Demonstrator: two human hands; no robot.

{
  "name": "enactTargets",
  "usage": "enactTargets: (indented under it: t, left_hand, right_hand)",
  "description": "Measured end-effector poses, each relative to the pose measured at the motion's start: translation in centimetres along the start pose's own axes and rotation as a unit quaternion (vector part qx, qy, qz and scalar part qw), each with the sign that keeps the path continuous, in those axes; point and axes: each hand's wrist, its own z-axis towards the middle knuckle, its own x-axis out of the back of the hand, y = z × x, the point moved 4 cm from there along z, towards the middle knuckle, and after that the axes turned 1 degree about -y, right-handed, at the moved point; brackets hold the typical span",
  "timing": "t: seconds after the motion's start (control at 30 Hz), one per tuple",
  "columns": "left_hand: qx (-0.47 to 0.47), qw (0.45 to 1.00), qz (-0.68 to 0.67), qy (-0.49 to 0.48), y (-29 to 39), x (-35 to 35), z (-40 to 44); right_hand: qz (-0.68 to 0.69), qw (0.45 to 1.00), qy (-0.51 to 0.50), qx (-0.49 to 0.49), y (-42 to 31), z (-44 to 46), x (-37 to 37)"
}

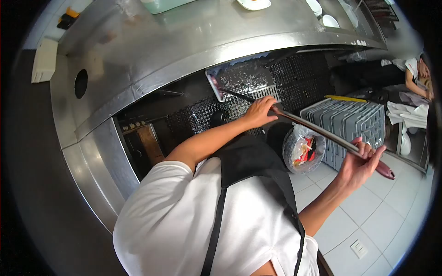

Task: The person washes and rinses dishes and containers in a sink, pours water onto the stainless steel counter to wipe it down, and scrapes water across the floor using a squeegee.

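Observation:
A long-handled floor squeegee (317, 129) runs slantwise in front of me, its metal pole ending in a dark red grip at the right. Its pale head (214, 86) rests on the wet dark floor (239, 78) under the steel counter's edge, close to a slotted drain grate (267, 93). My left hand (260, 113) is closed round the lower part of the pole. Near the top end, my right hand (358, 164) holds the pole with curled fingers, just above the red grip.
A lined bin (287, 156) with rubbish stands between my hands, beside stacked grey crates (345, 122). The steel counter (193, 37) curves ahead, with a white dish (254, 4) on it. At the far right is another person (411, 73). A tiled wall (373, 216) is at right.

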Motion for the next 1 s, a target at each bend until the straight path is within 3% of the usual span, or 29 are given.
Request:
enactTargets:
  t: [0.03, 0.1, 0.23, 0.37, 0.43, 0.5, 0.63, 0.7, 0.77, 0.83, 0.87, 1.0]
  left_hand:
    - [0.075, 0.993, -0.08, -0.053, -1.6, -0.6, 0.2]
    - [0.085, 0.983, -0.054, -0.151, -3.3, -1.0, -0.2]
    - [0.001, 0.97, -0.044, -0.241, -6.8, -2.0, -2.7]
    - [-0.012, 0.953, -0.051, -0.297, -6.9, -0.4, -3.4]
    - [-0.02, 0.942, -0.01, -0.336, -8.7, 0.3, -3.5]
    - [0.018, 0.939, 0.029, -0.343, -10.0, 3.0, -3.3]
    - [0.047, 0.959, 0.107, -0.257, -15.0, 7.9, -4.8]
    - [0.014, 0.96, 0.181, -0.212, -16.4, 9.3, -5.9]
    - [0.019, 0.956, 0.225, -0.19, -17.3, 8.7, -7.2]
    - [0.066, 0.949, 0.238, -0.198, -18.6, 7.0, -9.7]
    - [0.097, 0.944, 0.243, -0.201, -19.5, 5.9, -11.0]
    - [0.096, 0.931, 0.214, -0.281, -17.9, 0.2, -12.5]
  right_hand:
    - [0.003, 1.0, -0.005, -0.01, 0.7, -1.1, 0.0]
    - [0.014, 0.999, -0.016, -0.033, 2.3, -3.1, 0.7]
    - [-0.107, 0.994, -0.016, 0.025, 2.3, -6.1, 2.5]
    - [-0.152, 0.974, -0.167, -0.008, 1.6, -7.2, 5.7]
    - [-0.183, 0.965, -0.185, -0.02, 2.8, -7.6, 5.5]
    - [-0.169, 0.972, -0.155, -0.048, 5.2, -8.3, 5.7]
    - [-0.091, 0.985, -0.107, -0.096, 12.7, -9.7, 6.4]
    - [-0.092, 0.983, -0.069, -0.142, 17.3, -10.9, 6.8]
    - [-0.204, 0.954, -0.126, -0.182, 21.1, -12.5, 6.9]
    - [-0.205, 0.949, -0.099, -0.219, 24.3, -14.8, 7.8]
    - [-0.227, 0.947, -0.121, -0.193, 24.4, -15.4, 8.3]
    - [-0.191, 0.968, 0.009, -0.163, 20.3, -17.1, 11.4]
